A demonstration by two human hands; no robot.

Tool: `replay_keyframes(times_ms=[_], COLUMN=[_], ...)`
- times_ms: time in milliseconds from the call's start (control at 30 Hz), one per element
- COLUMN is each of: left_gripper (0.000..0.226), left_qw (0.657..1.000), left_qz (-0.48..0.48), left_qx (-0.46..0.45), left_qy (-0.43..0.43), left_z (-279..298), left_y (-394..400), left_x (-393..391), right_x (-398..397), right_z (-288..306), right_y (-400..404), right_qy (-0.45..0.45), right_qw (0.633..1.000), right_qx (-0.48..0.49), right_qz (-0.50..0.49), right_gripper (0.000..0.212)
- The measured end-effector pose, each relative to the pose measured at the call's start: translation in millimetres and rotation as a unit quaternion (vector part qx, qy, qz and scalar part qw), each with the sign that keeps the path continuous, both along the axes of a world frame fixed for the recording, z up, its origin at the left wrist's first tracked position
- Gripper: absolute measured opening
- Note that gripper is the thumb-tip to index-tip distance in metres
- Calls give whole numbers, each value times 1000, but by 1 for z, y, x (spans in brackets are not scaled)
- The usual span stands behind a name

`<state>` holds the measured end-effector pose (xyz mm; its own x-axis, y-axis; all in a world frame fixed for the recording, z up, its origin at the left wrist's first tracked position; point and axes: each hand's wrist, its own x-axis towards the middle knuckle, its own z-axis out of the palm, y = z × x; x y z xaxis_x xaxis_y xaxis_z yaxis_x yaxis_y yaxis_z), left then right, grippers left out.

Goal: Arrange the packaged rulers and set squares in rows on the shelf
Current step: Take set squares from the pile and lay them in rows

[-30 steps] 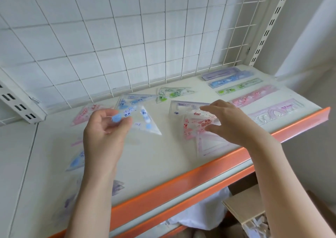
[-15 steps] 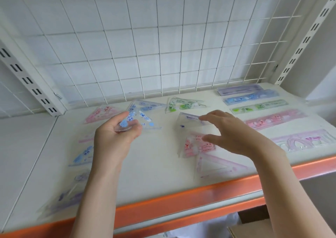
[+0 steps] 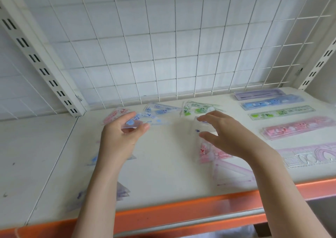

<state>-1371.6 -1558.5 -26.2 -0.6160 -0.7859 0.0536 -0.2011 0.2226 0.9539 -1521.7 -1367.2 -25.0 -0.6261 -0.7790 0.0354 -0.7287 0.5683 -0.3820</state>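
My left hand (image 3: 121,136) pinches a clear packaged set square with blue print (image 3: 145,119) just above the shelf (image 3: 163,174), close to a blue set square (image 3: 161,109) in the back row. A pink set square (image 3: 116,114) and a green one (image 3: 197,108) lie in the same row. My right hand (image 3: 227,134) hovers with spread fingers over a clear set square (image 3: 197,121) and a pink one (image 3: 209,151). Another pink set square (image 3: 231,170) lies near the front edge. Blue and purple set squares lie partly hidden under my left arm.
Rulers lie in a column at the right: purple (image 3: 260,94), blue (image 3: 272,103), green (image 3: 281,112), pink (image 3: 298,128) and a pink stencil ruler (image 3: 312,155). A white wire grid (image 3: 163,56) backs the shelf. An orange strip (image 3: 181,212) runs along the front edge.
The view tilted up and left. My left hand carried the blue-printed set square back toward the rear row. My right hand lifted off the pink set square and opened wider.
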Motion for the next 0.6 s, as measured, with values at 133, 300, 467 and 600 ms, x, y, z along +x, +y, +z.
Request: replay_keyframes(times_ms=[133, 300, 467, 600], left_gripper=[44, 46, 49, 46], left_qw=[1000, 999, 998, 995], left_qz=[-9, 8, 16, -11], left_qx=[-14, 16, 28, 2], left_qy=[-17, -33, -53, -102], left_z=[1, 1, -6, -12], left_y=[-16, -33, -52, -64], left_x=[21, 54, 82, 96], right_x=[13, 31, 58, 76], right_z=[0, -3, -8, -14], right_y=[-20, -41, -71, -84], right_qy=[-12, -14, -15, -19], right_qw=[1000, 999, 998, 998], right_qx=[-9, 4, 17, 28], right_qz=[19, 40, 60, 57], right_gripper=[42, 42, 44, 44])
